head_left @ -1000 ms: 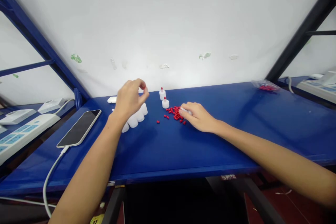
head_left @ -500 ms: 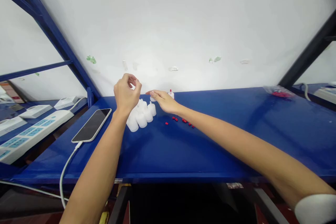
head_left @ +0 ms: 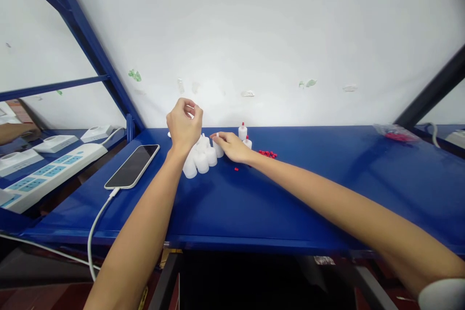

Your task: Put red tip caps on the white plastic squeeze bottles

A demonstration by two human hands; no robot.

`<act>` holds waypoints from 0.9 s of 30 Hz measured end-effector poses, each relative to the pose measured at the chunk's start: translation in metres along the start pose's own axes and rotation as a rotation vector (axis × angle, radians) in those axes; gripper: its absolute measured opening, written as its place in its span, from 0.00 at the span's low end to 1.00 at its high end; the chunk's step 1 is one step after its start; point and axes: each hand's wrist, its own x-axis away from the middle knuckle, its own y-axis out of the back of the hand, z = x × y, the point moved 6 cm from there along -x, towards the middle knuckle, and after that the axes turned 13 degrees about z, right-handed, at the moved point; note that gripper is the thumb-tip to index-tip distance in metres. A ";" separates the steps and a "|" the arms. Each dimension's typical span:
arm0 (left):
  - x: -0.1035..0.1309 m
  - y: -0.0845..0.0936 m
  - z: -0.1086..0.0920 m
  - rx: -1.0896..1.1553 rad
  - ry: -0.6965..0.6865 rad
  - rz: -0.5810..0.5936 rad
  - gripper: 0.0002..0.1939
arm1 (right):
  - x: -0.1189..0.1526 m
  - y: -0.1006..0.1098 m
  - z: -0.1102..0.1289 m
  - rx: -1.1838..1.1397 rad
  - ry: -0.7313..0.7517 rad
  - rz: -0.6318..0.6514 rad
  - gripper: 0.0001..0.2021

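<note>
My left hand is raised over the back of the cluster of white plastic bottles, its fingers curled into a pinch. What they hold, if anything, is hidden. Beside the cluster, my right hand has its thumb and fingers closed on a small white bottle standing upright. Just behind my right hand are two white bottles with red tips, one farther back and one partly covered by the hand. Small red caps lie beyond my right forearm, and a single red cap lies in front of it.
A phone with a white charging cable lies on the blue table at left. Farther left are a power strip and part of another person's arm. A plastic bag with red pieces sits at back right.
The view has shifted slightly. My right hand has come down onto a bottle at the cluster's right side. Two red-tipped bottles now show behind it. My left hand keeps its pinch.
</note>
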 end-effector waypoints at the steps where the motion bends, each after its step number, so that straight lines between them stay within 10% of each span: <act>1: 0.000 -0.001 0.000 0.008 0.005 0.002 0.04 | -0.001 0.000 -0.001 -0.017 -0.025 -0.013 0.14; 11: 0.000 0.010 -0.009 0.075 -0.064 -0.059 0.02 | -0.008 -0.010 -0.028 -0.560 -0.174 -0.282 0.10; 16: 0.025 0.002 -0.052 0.025 -0.406 -0.056 0.02 | -0.004 0.016 -0.020 -0.733 -0.199 -0.509 0.07; 27: 0.090 -0.042 -0.115 0.436 -0.598 0.326 0.03 | 0.128 0.067 0.002 -0.609 -0.048 -0.180 0.04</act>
